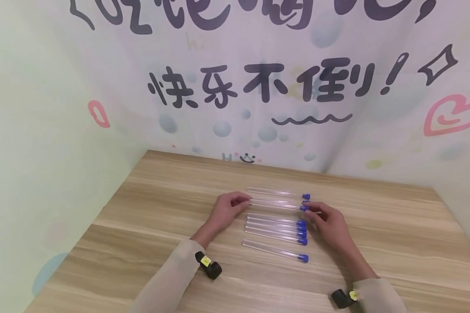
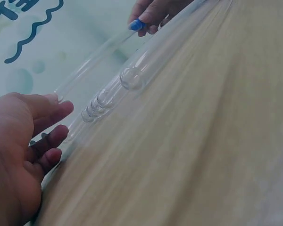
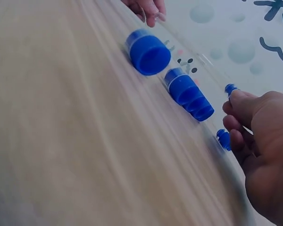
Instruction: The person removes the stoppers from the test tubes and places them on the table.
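Right fingers (image 3: 232, 123) on a blue cap (image 3: 230, 88)

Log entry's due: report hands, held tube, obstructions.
Left hand pinches raised tube at clear end. Right hand pinches its blue cap. Other tubes close by. No obstruction visible.

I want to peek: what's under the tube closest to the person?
The wooden table shows through that clear tube; whatever is beneath its blue cap is hidden.

A pale backdrop (image 1: 121, 78) carries bold dark characters (image 1: 265, 82) — a wavy line (image 1: 317, 122) beneath them — plus grey-blue bubbles (image 1: 222, 128) and a pink heart (image 1: 450, 121). Before it spreads a light-brown wood-grain tabletop (image 1: 149, 208), softly lit.
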The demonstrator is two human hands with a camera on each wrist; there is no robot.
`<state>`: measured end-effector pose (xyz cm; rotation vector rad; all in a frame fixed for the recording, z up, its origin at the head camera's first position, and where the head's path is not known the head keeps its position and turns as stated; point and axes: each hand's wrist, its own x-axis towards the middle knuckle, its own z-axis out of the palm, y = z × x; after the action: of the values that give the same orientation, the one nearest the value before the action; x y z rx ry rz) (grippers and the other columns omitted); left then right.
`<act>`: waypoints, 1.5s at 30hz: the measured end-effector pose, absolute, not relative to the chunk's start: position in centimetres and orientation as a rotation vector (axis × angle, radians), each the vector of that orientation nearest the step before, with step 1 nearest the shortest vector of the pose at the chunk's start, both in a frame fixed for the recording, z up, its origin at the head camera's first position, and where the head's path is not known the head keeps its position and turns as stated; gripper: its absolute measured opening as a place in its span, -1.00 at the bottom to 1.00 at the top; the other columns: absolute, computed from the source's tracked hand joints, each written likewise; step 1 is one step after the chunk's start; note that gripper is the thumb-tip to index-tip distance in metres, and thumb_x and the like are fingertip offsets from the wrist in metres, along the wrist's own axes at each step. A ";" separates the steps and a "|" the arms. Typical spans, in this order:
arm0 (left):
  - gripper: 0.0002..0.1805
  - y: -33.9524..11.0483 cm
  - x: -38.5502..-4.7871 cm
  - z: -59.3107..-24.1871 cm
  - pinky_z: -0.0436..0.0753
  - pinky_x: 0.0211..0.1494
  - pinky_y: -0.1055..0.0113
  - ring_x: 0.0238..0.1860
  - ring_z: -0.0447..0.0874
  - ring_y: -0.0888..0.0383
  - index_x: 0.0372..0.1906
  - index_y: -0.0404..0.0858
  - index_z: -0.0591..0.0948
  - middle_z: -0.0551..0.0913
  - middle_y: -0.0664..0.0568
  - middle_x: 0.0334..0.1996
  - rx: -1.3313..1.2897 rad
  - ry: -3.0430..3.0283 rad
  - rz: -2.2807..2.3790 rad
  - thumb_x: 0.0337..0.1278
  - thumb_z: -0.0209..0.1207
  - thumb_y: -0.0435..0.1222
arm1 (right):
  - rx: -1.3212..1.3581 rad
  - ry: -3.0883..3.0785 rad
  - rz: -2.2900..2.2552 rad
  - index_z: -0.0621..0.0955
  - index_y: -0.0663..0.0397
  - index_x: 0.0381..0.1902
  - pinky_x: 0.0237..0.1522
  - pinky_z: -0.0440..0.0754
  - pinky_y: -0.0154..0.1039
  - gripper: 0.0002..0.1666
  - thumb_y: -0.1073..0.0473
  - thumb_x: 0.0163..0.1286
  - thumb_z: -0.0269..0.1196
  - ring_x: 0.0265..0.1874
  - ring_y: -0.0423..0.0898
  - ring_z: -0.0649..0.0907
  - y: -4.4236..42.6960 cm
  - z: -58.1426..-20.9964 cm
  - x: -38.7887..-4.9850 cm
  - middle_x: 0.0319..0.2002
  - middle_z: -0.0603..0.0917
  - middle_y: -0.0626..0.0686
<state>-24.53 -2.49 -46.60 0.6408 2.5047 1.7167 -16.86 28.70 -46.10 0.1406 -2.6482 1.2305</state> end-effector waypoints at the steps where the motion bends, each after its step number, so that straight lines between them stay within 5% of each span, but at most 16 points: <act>1: -0.83 -2.5 -24.5 -46.6 0.57 -0.23 0.34 -0.32 0.58 0.24 -0.14 -0.09 0.70 0.69 0.24 -0.32 0.646 2.498 1.728 0.19 0.26 -0.21 | 0.138 -2.632 1.253 0.63 -0.05 0.03 -0.14 0.52 -0.48 -0.70 0.04 0.40 0.19 -0.10 -0.11 0.61 28.6 -46.0 -16.8 -0.10 0.65 -0.01; 10: -0.82 -2.5 -24.4 -46.4 0.60 -0.19 0.32 -0.28 0.62 0.20 -0.11 -0.10 0.69 0.70 0.19 -0.28 0.663 2.437 1.811 0.18 0.26 -0.26 | 0.089 -2.559 1.315 0.64 -0.06 0.02 -0.10 0.48 -0.55 -0.68 0.01 0.36 0.24 -0.11 -0.26 0.60 27.9 -45.5 -16.6 -0.06 0.66 -0.06; 29: -0.77 -2.7 -24.1 -46.3 0.60 -0.30 0.32 -0.36 0.61 0.19 -0.20 -0.11 0.72 0.68 0.19 -0.38 0.717 2.434 1.748 0.04 0.37 -0.14 | -0.052 -2.545 1.240 0.68 -0.06 -0.07 -0.21 0.50 -0.55 -0.66 -0.09 0.30 0.26 -0.20 -0.15 0.60 27.3 -45.6 -16.4 -0.12 0.69 -0.07; 45: -0.81 -2.6 -24.2 -46.3 0.58 -0.35 0.38 -0.41 0.60 0.23 -0.24 -0.10 0.75 0.70 0.21 -0.42 0.777 2.453 1.757 0.01 0.39 -0.16 | -0.062 -2.480 1.256 0.70 -0.01 -0.12 -0.21 0.53 -0.55 -0.71 -0.01 0.27 0.32 -0.22 -0.28 0.65 27.1 -45.5 -16.5 -0.17 0.72 -0.06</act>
<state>-24.16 -2.59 -46.31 0.7773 2.4532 1.7574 -16.52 27.13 -45.47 -0.0618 -2.4801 1.2561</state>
